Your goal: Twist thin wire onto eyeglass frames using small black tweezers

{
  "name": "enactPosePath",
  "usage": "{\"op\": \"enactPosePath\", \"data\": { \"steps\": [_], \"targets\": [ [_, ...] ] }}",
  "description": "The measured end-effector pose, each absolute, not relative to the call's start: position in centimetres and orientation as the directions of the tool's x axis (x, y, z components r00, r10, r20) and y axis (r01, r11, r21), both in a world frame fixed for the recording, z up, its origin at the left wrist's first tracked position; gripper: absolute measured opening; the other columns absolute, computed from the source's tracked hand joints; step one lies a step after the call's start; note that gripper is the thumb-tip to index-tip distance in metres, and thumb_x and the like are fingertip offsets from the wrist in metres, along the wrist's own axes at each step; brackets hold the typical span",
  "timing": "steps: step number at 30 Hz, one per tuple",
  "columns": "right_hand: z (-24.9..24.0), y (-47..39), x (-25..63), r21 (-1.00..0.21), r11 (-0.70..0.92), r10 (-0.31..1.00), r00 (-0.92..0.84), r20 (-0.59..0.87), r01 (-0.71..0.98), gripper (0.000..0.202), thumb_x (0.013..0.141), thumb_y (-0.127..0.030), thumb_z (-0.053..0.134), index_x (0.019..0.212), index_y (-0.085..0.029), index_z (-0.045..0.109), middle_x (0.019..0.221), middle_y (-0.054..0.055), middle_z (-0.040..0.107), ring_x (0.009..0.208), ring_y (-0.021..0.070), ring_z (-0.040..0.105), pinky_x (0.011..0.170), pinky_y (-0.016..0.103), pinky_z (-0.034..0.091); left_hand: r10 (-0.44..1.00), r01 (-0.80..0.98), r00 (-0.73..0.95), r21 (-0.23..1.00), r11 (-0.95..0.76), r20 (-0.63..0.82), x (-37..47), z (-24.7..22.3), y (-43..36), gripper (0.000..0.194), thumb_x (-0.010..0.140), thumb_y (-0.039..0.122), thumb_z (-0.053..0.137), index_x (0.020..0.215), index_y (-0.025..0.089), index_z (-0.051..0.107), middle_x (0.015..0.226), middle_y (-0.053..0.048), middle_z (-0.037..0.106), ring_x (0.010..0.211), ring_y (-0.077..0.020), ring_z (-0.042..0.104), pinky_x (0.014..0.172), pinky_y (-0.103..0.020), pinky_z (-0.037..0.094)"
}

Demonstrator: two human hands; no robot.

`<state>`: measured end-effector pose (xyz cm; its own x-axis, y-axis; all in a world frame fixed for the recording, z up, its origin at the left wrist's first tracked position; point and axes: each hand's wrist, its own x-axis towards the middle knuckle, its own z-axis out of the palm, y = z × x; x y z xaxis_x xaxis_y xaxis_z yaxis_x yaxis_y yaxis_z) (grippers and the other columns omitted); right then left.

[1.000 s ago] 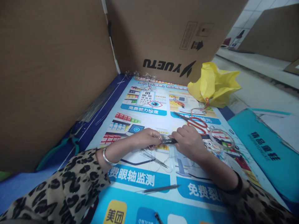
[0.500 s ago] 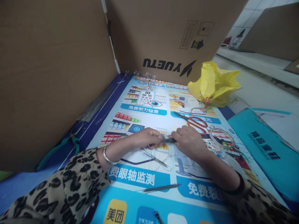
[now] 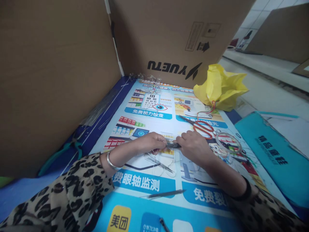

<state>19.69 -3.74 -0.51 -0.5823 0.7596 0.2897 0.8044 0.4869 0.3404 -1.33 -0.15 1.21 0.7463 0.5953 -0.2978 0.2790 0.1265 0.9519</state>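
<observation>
Over the middle of the printed sheet, my left hand (image 3: 154, 141) is closed in a pinch on a thin wire, fine and hard to see at the fingertips. My right hand (image 3: 194, 146) is closed around a small dark metal tool that looks like pliers (image 3: 173, 145); its handles are hidden in the palm. The tool's tip points left and meets the left fingertips. Loose thin wires (image 3: 159, 162) lie on the sheet just below both hands. Nearer to me rests a bundle of dark thin rods (image 3: 166, 194).
Orange-handled scissors (image 3: 202, 129) and a clear ring-shaped roll (image 3: 229, 142) lie beyond my right hand. A yellow bag (image 3: 220, 88) stands behind them, a teal box (image 3: 270, 154) at right. Teal-handled pliers (image 3: 62, 154) lie left. Cardboard panels (image 3: 169, 35) wall the back and left.
Hardly anything differs. My right hand and the dark tool have shifted very slightly left; both hands keep their grip.
</observation>
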Motion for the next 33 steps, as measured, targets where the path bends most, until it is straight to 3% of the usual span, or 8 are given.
{"op": "enactPosePath", "data": {
  "steps": [17, 33],
  "targets": [
    [-0.54, -3.82, 19.35, 0.286, 0.457, 0.852, -0.507, 0.133, 0.842, 0.013, 0.076, -0.018, 0.047, 0.077, -0.018, 0.060, 0.069, 0.005, 0.061, 0.064, 0.0158, 0.049, 0.056, 0.030, 0.020, 0.617, 0.328, 0.719, 0.939, 0.104, -0.319, -1.26, 1.24, -0.18, 0.016, 0.070, 0.029, 0.052, 0.067, 0.014, 0.056, 0.048, 0.005, 0.044, 0.042, -0.0058, 0.039, 0.043, -0.018, 0.032],
    [-0.60, -3.76, 19.48, 0.262, 0.478, 0.848, -0.518, 0.110, 0.838, 0.013, 0.076, -0.019, 0.046, 0.074, -0.017, 0.059, 0.066, 0.005, 0.061, 0.060, 0.0143, 0.049, 0.054, 0.029, 0.019, 0.630, 0.353, 0.685, 0.923, 0.151, -0.366, -1.11, 1.35, -0.30, 0.017, 0.070, 0.030, 0.053, 0.067, 0.014, 0.055, 0.047, 0.005, 0.044, 0.041, -0.0054, 0.039, 0.041, -0.017, 0.029]
  ]
}}
